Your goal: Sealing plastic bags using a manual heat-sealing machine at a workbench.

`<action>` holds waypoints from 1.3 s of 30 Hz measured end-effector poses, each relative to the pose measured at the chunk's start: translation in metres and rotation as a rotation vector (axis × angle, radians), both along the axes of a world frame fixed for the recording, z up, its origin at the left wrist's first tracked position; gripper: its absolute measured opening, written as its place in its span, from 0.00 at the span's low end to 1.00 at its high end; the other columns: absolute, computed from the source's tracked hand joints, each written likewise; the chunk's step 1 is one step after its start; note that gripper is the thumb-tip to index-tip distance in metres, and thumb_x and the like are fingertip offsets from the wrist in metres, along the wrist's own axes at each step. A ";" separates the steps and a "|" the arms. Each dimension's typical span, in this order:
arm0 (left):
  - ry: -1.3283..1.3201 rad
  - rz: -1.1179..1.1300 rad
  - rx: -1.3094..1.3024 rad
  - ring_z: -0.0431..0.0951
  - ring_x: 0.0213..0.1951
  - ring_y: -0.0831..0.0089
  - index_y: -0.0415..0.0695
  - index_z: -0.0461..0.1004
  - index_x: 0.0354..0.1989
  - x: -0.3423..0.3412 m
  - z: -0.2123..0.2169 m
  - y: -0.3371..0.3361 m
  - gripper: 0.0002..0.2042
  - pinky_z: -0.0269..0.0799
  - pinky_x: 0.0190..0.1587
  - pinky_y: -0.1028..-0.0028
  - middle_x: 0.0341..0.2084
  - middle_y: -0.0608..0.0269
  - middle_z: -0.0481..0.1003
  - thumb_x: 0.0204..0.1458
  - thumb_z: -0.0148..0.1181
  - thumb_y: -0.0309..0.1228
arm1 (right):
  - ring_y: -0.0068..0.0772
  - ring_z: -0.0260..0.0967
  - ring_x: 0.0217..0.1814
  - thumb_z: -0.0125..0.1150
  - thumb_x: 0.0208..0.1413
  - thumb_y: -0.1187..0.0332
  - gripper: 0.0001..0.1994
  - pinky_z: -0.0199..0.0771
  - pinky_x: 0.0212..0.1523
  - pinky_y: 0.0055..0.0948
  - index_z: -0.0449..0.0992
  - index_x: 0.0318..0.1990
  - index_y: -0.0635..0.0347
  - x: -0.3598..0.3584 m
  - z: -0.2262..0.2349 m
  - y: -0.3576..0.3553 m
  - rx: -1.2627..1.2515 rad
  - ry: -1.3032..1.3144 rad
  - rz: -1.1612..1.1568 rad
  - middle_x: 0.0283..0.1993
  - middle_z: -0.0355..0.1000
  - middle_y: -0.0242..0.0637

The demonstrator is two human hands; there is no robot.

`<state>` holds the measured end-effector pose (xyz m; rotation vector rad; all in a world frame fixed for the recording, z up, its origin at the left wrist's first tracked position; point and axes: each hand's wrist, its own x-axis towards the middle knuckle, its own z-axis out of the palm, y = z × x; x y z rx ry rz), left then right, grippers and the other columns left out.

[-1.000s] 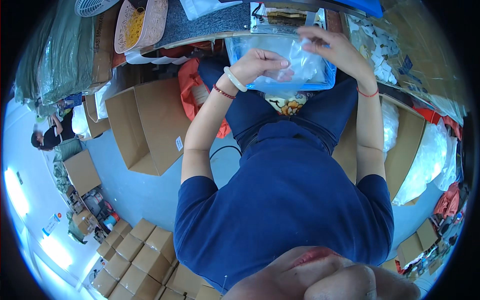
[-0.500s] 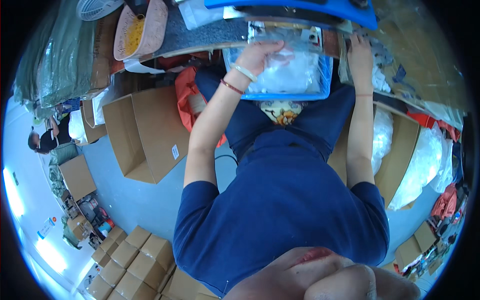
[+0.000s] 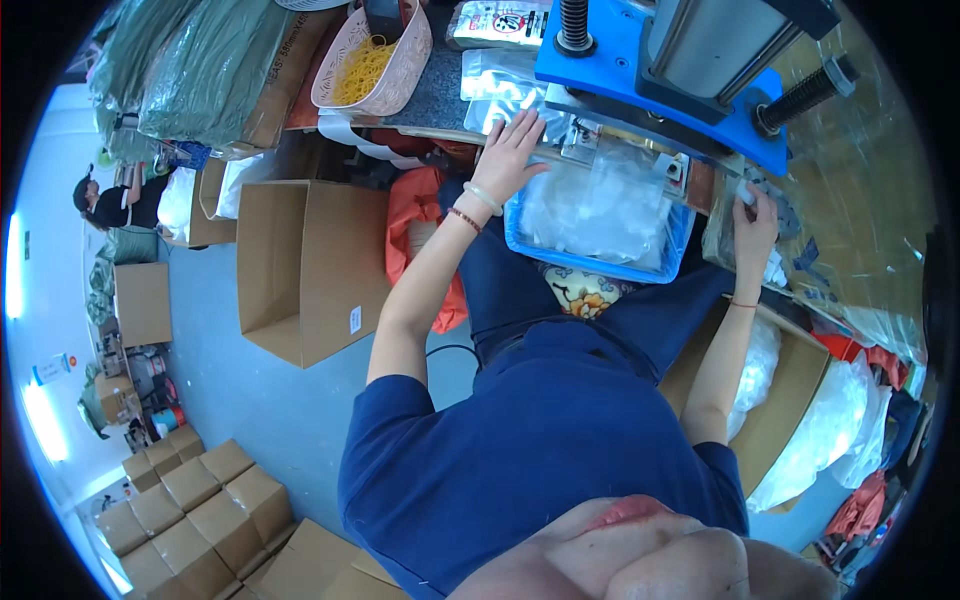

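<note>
My left hand point(image 3: 512, 155) is open, its fingers stretched out flat at the table's front edge. Its fingertips lie at clear plastic bags point(image 3: 490, 78) on the table; whether they touch is hard to see. My right hand point(image 3: 757, 232) has its fingers closed on a small white piece point(image 3: 744, 192), right of the basket. Between the hands, a blue basket point(image 3: 598, 266) at my lap holds clear plastic bags point(image 3: 560, 215). One clear bag point(image 3: 628, 185) hangs from the table edge over them, below a blue press point(image 3: 615, 65).
A pink basket point(image 3: 402, 85) of yellow rubber bands stands at the table's left. Open cardboard boxes point(image 3: 345, 250) flank my legs, with an orange-red bag point(image 3: 410, 200) beside the left one. Stacked cartons point(image 3: 225, 515) stand on the floor. A person point(image 3: 125, 200) is far left.
The view has shifted, showing more of the press. My left hand has left the basket's bags and spread toward the table's bags. My right fingers, earlier stretched out, now pinch the white piece.
</note>
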<state>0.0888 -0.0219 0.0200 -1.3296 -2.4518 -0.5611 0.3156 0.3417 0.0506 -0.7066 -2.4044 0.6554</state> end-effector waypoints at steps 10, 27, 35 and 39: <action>-0.169 0.077 0.342 0.79 0.40 0.58 0.39 0.80 0.35 0.002 0.028 -0.012 0.07 0.75 0.43 0.67 0.36 0.55 0.80 0.46 0.63 0.20 | 0.28 0.72 0.37 0.64 0.57 0.64 0.15 0.72 0.43 0.27 0.77 0.51 0.54 0.002 0.012 -0.001 -0.194 -0.022 -0.044 0.37 0.77 0.37; -1.200 -0.102 0.435 0.78 0.36 0.83 0.36 0.81 0.41 0.090 0.099 0.020 0.09 0.73 0.40 0.83 0.33 0.63 0.81 0.53 0.66 0.26 | 0.34 0.74 0.46 0.65 0.55 0.70 0.11 0.72 0.48 0.28 0.79 0.45 0.61 -0.016 0.132 -0.131 -0.169 0.075 0.649 0.46 0.77 0.39; -1.777 -0.234 0.240 0.82 0.41 0.62 0.34 0.78 0.45 0.083 0.073 0.034 0.12 0.80 0.42 0.69 0.36 0.52 0.81 0.58 0.60 0.30 | 0.41 0.76 0.48 0.61 0.59 0.60 0.17 0.73 0.48 0.31 0.75 0.52 0.56 -0.039 0.102 -0.104 -0.448 -0.289 0.584 0.49 0.77 0.40; -2.111 -0.198 0.636 0.80 0.46 0.58 0.33 0.75 0.49 0.068 0.056 0.063 0.13 0.79 0.49 0.61 0.44 0.50 0.78 0.59 0.58 0.28 | 0.44 0.75 0.48 0.58 0.60 0.63 0.14 0.74 0.46 0.32 0.76 0.51 0.56 -0.022 0.079 -0.082 -0.089 -0.064 0.260 0.49 0.77 0.42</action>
